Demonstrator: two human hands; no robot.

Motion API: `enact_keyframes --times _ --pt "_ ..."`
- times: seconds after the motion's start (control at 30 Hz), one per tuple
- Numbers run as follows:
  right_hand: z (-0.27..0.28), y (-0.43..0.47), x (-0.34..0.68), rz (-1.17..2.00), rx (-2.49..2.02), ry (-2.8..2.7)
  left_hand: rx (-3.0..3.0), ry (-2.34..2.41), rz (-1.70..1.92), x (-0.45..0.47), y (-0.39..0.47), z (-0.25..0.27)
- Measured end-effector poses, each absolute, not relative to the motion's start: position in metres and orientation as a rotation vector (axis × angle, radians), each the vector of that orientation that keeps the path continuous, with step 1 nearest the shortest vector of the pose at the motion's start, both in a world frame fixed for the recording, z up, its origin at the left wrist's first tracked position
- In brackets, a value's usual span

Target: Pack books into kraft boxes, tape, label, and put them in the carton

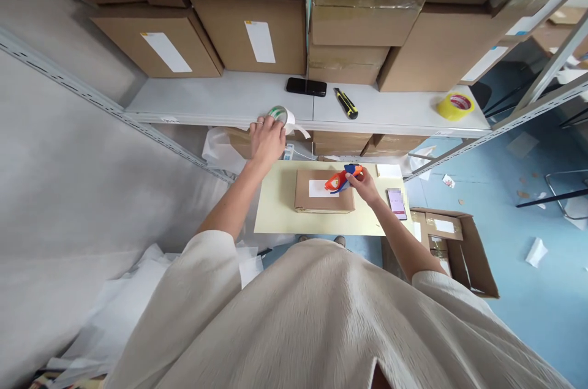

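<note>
Holding a tape dispenser (337, 180) in the right hand (364, 185), above the carton (316, 201) between the worktop's (275, 217) side edges. Gripping a tape roll (288, 119) in the left hand (267, 141) at the shelf's (220, 95) front edge.

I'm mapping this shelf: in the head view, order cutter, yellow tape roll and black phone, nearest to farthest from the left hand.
1. Black phone: right of the left hand.
2. Cutter: right of the phone.
3. Yellow tape roll: far right.

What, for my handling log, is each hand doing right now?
Left hand: fingers at the tape roll; whether they grip it cannot be told.
Right hand: closed, holding the orange and blue tape dispenser.
</note>
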State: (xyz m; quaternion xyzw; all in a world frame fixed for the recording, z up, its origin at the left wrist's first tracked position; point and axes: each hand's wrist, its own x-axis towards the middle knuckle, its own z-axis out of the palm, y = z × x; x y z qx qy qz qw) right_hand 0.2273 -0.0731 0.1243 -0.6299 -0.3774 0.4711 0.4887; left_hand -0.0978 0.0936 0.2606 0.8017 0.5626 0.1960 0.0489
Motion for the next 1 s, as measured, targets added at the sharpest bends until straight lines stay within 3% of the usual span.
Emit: enact_keyframes --times 0.53,0.7,0.83,1.0 --pt "0.134 -0.055 0.174 1.156 -1.523 -0.784 2.528 1.642 0.590 -0.137 0.201 0.263" --pt "0.131 -0.051 0.164 1.066 -1.608 -0.843 2.507 1.548 0.678 -0.117 0.157 0.254" --pt "0.131 -0.049 0.158 0.937 -1.737 -0.961 2.358 1.093 0.549 -0.080 0.088 0.219" --pt "0.133 -0.058 0.154 0.528 -1.916 -1.399 2.030 0.955 0.632 -0.046 0.029 0.178"
